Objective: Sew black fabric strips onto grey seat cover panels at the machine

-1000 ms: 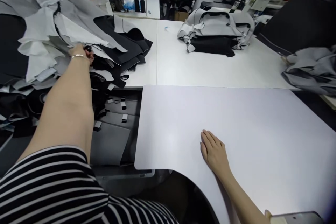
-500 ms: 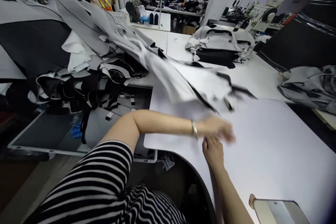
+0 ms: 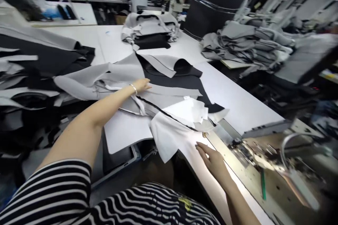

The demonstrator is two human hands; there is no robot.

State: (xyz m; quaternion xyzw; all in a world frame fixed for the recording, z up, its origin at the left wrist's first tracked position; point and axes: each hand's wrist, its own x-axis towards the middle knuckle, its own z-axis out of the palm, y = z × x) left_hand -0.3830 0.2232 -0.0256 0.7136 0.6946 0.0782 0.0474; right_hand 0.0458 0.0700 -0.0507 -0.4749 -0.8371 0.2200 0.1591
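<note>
A large grey and black fabric piece (image 3: 169, 88) lies spread and partly folded over the white table, its layers overlapping. My left hand (image 3: 142, 85), with a bracelet at the wrist, rests on its grey side with the fingers stretched out. From the piece's near side a white cloth flap (image 3: 165, 135) hangs over the table edge, and a crumpled white patch (image 3: 188, 109) lies on top. My right hand (image 3: 212, 161) is open just beyond that flap, fingers extended over the table beside the sewing machine bed (image 3: 235, 158).
The sewing machine (image 3: 266, 147) stands at the right, with a green strip (image 3: 263, 184) on its bed. Behind lie a bundle of grey and black pieces (image 3: 150, 30) and a heap of grey pieces (image 3: 245, 42). More dark and grey pieces (image 3: 39, 52) are piled at the left.
My view has swung right, bringing the sewing machine in. The fabric piece, blurred in motion before, now lies nearer on the table. My left hand has moved from beside my right hand onto it.
</note>
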